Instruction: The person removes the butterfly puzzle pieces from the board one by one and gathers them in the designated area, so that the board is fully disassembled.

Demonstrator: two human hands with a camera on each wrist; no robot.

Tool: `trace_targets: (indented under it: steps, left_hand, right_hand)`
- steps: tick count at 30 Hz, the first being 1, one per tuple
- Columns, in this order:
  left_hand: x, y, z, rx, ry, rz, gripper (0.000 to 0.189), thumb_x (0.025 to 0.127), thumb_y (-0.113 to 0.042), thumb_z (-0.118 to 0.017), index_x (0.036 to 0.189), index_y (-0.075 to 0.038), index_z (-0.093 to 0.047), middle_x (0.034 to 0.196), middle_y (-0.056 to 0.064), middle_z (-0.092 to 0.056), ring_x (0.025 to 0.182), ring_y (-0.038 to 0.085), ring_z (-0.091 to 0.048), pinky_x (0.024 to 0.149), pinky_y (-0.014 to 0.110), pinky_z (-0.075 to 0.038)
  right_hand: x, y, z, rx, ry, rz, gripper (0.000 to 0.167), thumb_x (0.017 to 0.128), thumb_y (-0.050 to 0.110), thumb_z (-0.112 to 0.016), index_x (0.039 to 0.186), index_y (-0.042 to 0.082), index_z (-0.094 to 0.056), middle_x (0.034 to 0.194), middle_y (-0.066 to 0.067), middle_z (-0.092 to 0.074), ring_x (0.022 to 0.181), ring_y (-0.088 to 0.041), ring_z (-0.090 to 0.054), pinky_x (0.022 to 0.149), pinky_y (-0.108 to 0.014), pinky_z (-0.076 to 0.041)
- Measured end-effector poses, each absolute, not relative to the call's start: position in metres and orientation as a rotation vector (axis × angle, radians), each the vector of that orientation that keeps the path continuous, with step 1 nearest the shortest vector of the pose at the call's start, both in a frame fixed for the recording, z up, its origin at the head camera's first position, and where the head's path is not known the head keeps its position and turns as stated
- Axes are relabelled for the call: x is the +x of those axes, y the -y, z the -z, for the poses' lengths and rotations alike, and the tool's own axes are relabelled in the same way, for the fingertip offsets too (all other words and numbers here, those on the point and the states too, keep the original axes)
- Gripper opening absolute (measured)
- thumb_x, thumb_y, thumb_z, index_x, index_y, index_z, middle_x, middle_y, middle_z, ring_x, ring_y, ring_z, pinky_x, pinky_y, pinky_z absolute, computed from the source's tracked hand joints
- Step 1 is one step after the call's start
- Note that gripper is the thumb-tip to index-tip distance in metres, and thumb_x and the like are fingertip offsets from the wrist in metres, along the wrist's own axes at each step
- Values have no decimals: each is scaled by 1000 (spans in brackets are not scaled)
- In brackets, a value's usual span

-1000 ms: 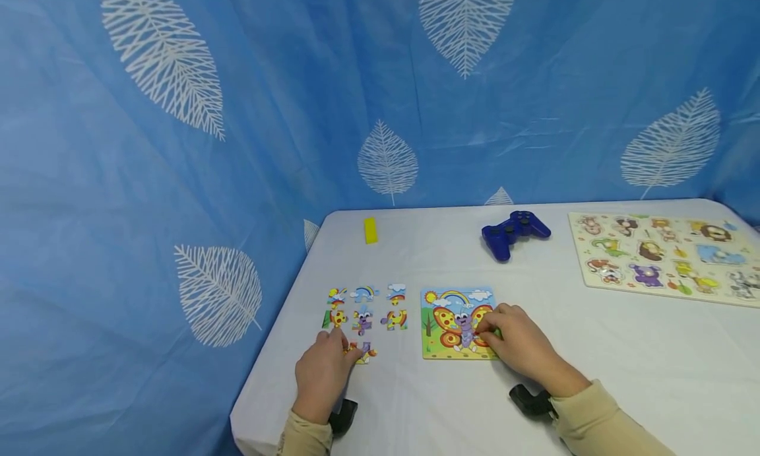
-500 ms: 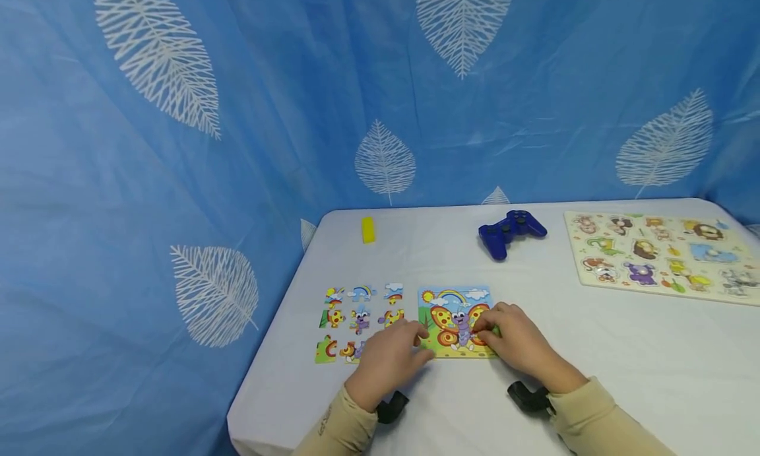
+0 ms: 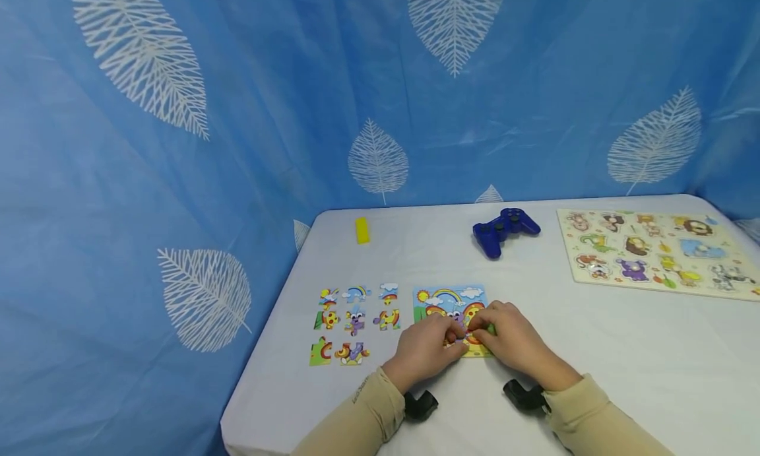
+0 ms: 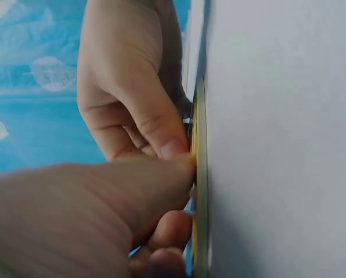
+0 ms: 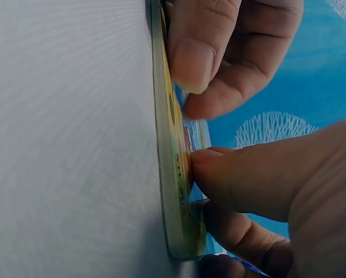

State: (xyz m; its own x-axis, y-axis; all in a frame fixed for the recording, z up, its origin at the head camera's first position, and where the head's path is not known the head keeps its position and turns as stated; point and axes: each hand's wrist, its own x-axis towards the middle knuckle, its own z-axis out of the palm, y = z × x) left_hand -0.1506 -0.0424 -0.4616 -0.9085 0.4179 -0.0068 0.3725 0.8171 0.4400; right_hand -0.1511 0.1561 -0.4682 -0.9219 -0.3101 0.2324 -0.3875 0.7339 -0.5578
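Note:
On the white table, a butterfly jigsaw board [image 3: 442, 297] lies under both hands. My right hand [image 3: 518, 342] pinches a jigsaw piece at the board's right part; only a bit of the piece's green edge [image 3: 491, 328] shows. My left hand [image 3: 424, 350] reaches over the lower middle of the board beside the right fingertips. In the right wrist view the left thumb [image 5: 193, 63] and forefinger stand apart, close to the picture. Left of the board, several loose jigsaw pieces [image 3: 355, 321] lie spaced in rows, with pieces at the left and middle of the nearest row.
A yellow block [image 3: 362, 231] lies at the back left, and a blue game controller [image 3: 506, 231] at the back middle. At the far right is an animal peg puzzle [image 3: 647, 281]. Blue leaf-patterned cloth [image 3: 332, 113] hangs behind and left of the table.
My left hand has moved right from the loose pieces onto the butterfly board, next to the right fingers, uncovering the nearest row. The right hand stays at the board's right part.

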Motion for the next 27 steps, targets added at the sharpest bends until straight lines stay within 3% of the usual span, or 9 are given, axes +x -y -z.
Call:
trace_targets:
  steps: [5, 14, 20, 24, 27]
  left_hand:
    - [-151, 42, 465, 661, -2923, -696, 6, 93, -40, -77, 92, -34, -75, 79, -24, -57, 69, -6, -48, 57, 18, -39]
    - [-151, 42, 467, 763, -2935, -684, 7, 94, -36, -75, 100, -34, -77, 84, -23, -60, 72, -8, -49, 60, 15, -39]
    - [-150, 42, 469, 750, -2924, -758, 9, 94, -34, -75, 103, -32, -76, 84, -23, -59, 70, -9, -48, 59, 15, -39]
    - [-151, 45, 469, 733, -2965, -869, 21, 96, -30, -73, 116, -25, -75, 91, -16, -61, 71, -6, -48, 60, 14, -39]
    - [-152, 46, 469, 760, -3056, -833, 24, 98, -31, -71, 121, -24, -77, 94, -11, -63, 75, -2, -49, 61, 14, -38]
  right_hand:
    - [-152, -156, 464, 562, 2807, -925, 17, 86, 7, -81, 86, 23, -75, 82, 8, -59, 82, -15, -53, 73, -35, -44]
    - [-154, -156, 468, 565, 2802, -919, 14, 87, 7, -79, 85, 21, -75, 81, 8, -57, 80, -14, -50, 71, -33, -42]
    - [-155, -157, 466, 465, 2727, -1023, 13, 93, 3, -70, 101, 10, -78, 91, -4, -64, 76, -15, -52, 66, -33, -43]
    - [-159, -160, 466, 363, 2677, -1068, 26, 95, -4, -61, 116, 2, -75, 112, -20, -67, 93, -35, -62, 81, -49, -50]
    - [-162, -163, 468, 374, 2680, -1041, 31, 95, -6, -58, 122, -3, -72, 127, -25, -67, 116, -48, -57, 97, -62, -45]
